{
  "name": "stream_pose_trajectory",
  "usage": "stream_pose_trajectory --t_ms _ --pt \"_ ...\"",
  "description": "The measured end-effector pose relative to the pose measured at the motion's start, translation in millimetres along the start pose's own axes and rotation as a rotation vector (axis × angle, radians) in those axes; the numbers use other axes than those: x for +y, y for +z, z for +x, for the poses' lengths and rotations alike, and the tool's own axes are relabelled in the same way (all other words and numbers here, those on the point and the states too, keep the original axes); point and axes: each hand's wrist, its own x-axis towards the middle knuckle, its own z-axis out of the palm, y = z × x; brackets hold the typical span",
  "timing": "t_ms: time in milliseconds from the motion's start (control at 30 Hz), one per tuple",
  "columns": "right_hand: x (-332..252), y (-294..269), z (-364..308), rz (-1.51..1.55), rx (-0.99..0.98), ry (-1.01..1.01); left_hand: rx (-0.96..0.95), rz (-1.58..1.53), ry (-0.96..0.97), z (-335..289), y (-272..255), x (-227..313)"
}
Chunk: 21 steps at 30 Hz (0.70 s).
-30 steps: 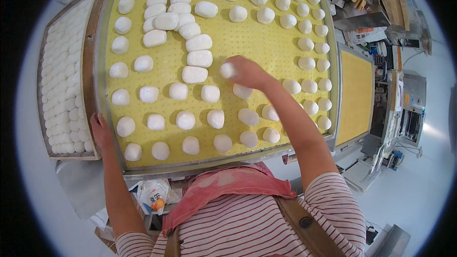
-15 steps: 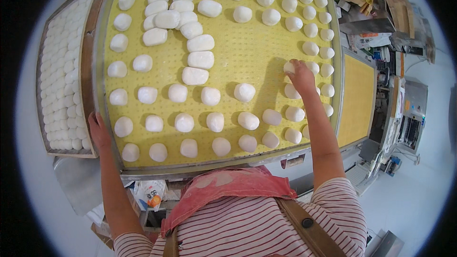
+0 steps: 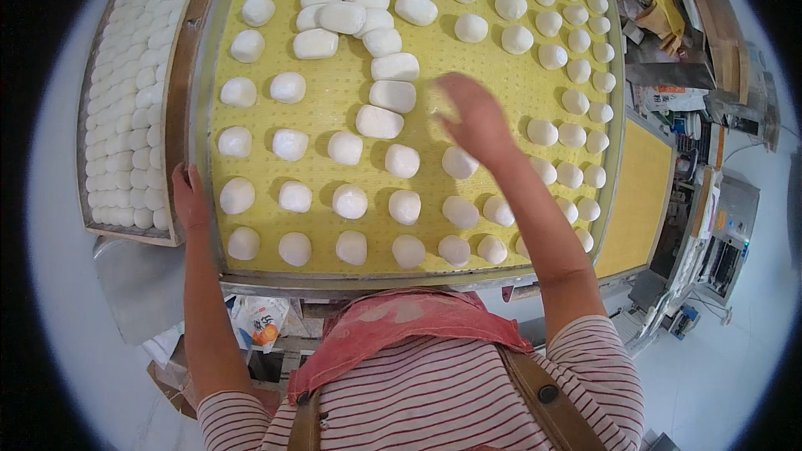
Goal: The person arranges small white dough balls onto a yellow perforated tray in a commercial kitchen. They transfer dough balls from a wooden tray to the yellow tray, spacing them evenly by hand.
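Many rounded white dough pieces (image 3: 350, 200) stand in rows on a yellow, dotted tray with a metal rim (image 3: 418, 283). Longer dough pieces (image 3: 379, 122) lie bunched in a line toward the far left, some on top of others. My right hand (image 3: 474, 121) is over the middle of the tray, just right of that line. Its fingers are blurred, but thumb and fingers look apart with nothing seen between them. At the tray's left side, my left hand (image 3: 191, 200) rests by the rim of a wooden tray (image 3: 185, 75), fingers stretched out.
Inside the wooden tray, white dough pieces (image 3: 129, 134) are packed tightly. A second yellow surface (image 3: 639, 200) adjoins on the right, with shelves and equipment (image 3: 727, 225) beyond. Under the front edge sits a printed bag (image 3: 261, 321).
My right hand has let go of a dough piece at the right, which now stands in a row, and has swung left toward the bunched pieces. The whole view has shifted slightly.
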Motion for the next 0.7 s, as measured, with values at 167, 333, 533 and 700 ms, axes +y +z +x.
stream_pose_trajectory --t_ms 167,333,533,700 --pt "-42.7 59.5 39.2 -0.333 -0.275 -0.426 -0.015 -0.052 0.005 0.3 -0.9 9.3" --pt "-41.8 83.0 50.9 -0.477 -0.408 -0.621 -0.026 -0.062 -0.03 -1.2 -2.0 8.1" --pt "-28.3 54.0 52.2 -0.205 -0.427 -0.555 -0.004 -0.036 -0.015 0.4 1.4 10.3" --pt "-17.5 -29.5 19.8 0.634 -0.34 0.038 0.022 -0.009 0.021 -3.7 2.2 9.9"
